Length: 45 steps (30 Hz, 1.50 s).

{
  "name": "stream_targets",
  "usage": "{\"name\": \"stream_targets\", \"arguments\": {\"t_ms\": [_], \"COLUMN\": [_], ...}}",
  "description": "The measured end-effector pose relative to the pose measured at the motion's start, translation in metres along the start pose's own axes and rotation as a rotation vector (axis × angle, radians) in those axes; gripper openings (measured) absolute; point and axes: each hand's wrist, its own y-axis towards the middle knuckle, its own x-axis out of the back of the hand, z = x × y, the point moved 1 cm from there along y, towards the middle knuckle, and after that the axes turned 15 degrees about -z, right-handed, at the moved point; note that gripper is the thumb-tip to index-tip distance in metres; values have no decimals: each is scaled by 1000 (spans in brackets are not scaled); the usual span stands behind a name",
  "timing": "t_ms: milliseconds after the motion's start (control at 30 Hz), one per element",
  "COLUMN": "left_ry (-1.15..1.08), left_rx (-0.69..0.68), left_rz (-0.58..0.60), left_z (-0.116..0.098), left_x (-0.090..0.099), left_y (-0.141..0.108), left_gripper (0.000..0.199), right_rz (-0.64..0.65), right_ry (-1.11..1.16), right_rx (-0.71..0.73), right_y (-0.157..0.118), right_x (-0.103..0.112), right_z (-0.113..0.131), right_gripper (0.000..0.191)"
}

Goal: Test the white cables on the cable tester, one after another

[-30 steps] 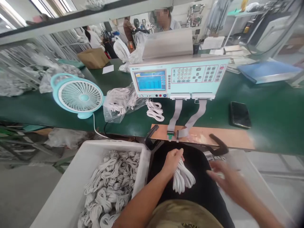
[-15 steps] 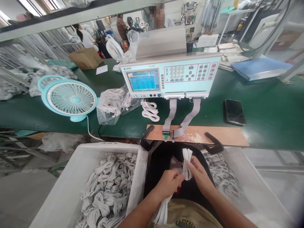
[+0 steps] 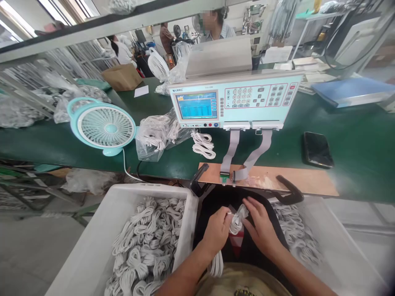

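Observation:
Over my lap, between my two hands, is a coiled white cable bundle (image 3: 237, 221). My left hand (image 3: 217, 228) pinches it at its left side, near a small cable end. My right hand (image 3: 259, 222) is at the bundle's right side with thumb and fingers spread apart. More white cable (image 3: 217, 264) hangs below my left wrist. A red and white piece (image 3: 237, 242) shows under the bundle. Beyond the hands, two grey ribbon cables (image 3: 230, 154) run from the tester (image 3: 234, 100) down to small connectors on a copper-coloured board (image 3: 265, 176).
A white bin (image 3: 193, 218) of coiled cables stands at the left, another bin (image 3: 348, 250) at the right. Black clamps (image 3: 199, 179) hold the board's edge. On the green table (image 3: 364, 156) are a blue fan (image 3: 105, 127), bagged cables (image 3: 154, 137) and a phone (image 3: 317, 149). People are beyond.
The bundle has tipped from upright to slanted and moved slightly left in the hands. My right hand's fingers have opened. The whole view has shifted a little.

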Motion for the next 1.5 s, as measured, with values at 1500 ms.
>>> {"name": "stream_targets", "arguments": {"t_ms": [1500], "left_ry": [-726], "left_rx": [524], "left_rz": [-272], "left_z": [10], "left_x": [-17], "left_y": [64], "left_gripper": [40], "right_rz": [-10], "right_ry": [741], "right_rx": [-831], "right_y": [68], "right_x": [-40], "right_z": [32], "right_gripper": [36]}}
